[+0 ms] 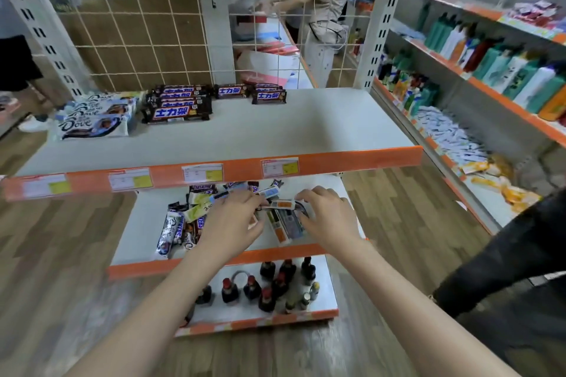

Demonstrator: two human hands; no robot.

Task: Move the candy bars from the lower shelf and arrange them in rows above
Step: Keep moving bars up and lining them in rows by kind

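A shop aisle with white, orange-edged shelving. On the lower shelf (137, 223), below the upper shelf (275, 128), my left hand (235, 217) and right hand (327, 214) curl their fingers onto the heaped candy bars (180, 220), pinching one bar (281, 204) between them. Rowed bars (177, 107) sit far-left above.

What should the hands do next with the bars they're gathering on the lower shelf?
Probably lift them to the upper shelf. The left hand and right hand both appear to pinch bars from the loose pile, while above, the Snickers rows leave bare space to their right.
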